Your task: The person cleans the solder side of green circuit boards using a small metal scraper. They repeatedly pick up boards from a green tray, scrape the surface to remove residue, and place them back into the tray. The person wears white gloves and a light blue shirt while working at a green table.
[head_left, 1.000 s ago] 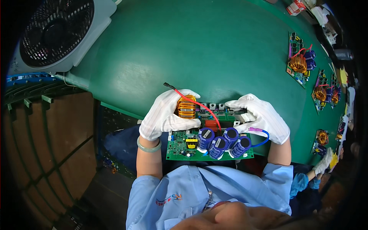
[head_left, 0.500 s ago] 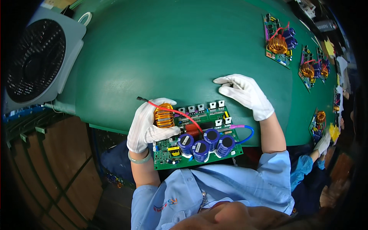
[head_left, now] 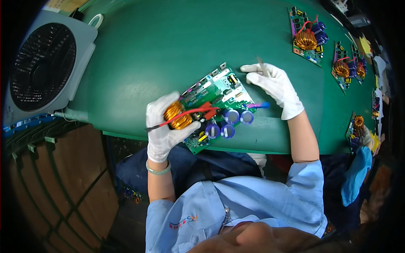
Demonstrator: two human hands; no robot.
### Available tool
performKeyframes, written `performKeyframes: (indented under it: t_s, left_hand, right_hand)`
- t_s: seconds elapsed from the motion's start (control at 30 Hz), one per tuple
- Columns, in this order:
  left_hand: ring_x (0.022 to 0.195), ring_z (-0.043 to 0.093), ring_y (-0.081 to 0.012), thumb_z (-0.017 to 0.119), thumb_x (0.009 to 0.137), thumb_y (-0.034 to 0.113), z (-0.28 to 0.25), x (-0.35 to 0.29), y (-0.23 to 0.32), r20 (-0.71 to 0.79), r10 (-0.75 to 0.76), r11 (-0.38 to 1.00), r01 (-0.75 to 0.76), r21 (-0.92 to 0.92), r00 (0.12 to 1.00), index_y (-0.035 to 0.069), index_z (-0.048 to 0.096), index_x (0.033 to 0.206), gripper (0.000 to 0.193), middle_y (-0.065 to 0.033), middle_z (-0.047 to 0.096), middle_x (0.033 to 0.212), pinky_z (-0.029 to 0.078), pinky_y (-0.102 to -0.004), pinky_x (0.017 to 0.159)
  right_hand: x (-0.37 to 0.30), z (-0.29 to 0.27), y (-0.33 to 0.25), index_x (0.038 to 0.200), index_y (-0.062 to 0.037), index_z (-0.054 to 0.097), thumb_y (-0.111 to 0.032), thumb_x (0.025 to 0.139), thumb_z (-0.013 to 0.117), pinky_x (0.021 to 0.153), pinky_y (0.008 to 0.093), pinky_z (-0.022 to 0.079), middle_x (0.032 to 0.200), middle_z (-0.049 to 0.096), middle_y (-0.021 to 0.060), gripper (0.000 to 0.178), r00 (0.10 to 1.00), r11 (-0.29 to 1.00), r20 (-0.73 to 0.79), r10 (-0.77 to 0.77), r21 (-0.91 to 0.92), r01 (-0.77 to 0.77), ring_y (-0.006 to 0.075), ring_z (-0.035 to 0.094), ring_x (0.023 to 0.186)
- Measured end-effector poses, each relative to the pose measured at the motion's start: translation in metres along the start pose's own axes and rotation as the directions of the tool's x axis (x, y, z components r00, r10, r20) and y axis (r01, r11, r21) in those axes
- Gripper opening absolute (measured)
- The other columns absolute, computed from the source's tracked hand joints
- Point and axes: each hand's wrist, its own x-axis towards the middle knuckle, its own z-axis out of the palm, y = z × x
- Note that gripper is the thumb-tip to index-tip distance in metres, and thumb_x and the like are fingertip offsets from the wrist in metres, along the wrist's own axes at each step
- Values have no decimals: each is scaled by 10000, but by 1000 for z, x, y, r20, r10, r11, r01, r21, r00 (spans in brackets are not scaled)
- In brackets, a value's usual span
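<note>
Leftmost, a grey box fan with a black round grille (head_left: 42,67) is seen lying at the edge of the green-topped workbench (head_left: 139,46). Next, the left hand in a white glove (head_left: 165,126) is closed around the near-left end of the green printed circuit board (head_left: 215,95), its fingers wrapped about the copper-wound ring coil (head_left: 177,116); a red wire (head_left: 185,114) is crossed over the coil. The board is held tilted, its long axis running from that hand at lower left up toward the right hand. A cluster of blue cylindrical capacitors (head_left: 228,122) is carried on its near edge. The right hand in a white glove (head_left: 274,84) is laid on the bench just beside the board's far-right corner, fingers loosely spread, a thin pale sliver between them that cannot be identified. Further right, similar boards with copper coils (head_left: 307,36) are lined along the bench.
</note>
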Motion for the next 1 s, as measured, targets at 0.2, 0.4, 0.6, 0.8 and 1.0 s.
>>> performKeyframes:
  t_s: [0.2,0.4,0.6,0.8,1.0]
  left_hand:
    - [1096,587,-268,657,778,10,-7,-1,-16,-8,-73,900,63,-431,997,-2,615,1171,395,-175,630,1214,447,-374,982]
    - [958,639,-185,550,919,41,-12,-12,-21,-15,-389,649,262,-714,921,-66,628,1096,222,-188,661,1149,499,-279,837]
    - [776,556,-86,559,924,66,-12,-12,-26,1,-344,630,231,-741,939,-59,637,1100,229,-185,671,1136,430,-209,672]
    - [766,550,-88,554,944,90,-10,-11,-26,-10,-350,607,219,-764,937,-62,628,1110,237,-184,669,1135,429,-214,668]
    - [739,539,-82,544,957,98,-11,-14,-31,2,-347,614,229,-755,938,-69,616,1119,244,-192,676,1118,422,-213,648]
  right_hand:
    - [0,-1,-2,1153,-8,675,-213,862,743,847,229,479,982,675,27,363,1000,999,18,12,-31,-11,78,596,881]
    - [0,-1,0,1169,16,658,-211,867,737,830,228,478,939,674,36,386,999,1000,38,-16,11,15,87,600,861]
    - [-4,0,-6,1166,12,662,-216,872,732,831,223,469,894,659,17,378,999,999,45,-28,-22,29,85,588,846]
    - [-3,1,-7,1160,6,669,-208,876,726,835,221,470,882,652,9,360,999,999,41,-8,-36,9,82,582,842]
    - [-3,1,-6,1159,10,667,-204,877,726,831,223,474,886,652,13,359,999,999,42,-28,-24,29,81,584,840]
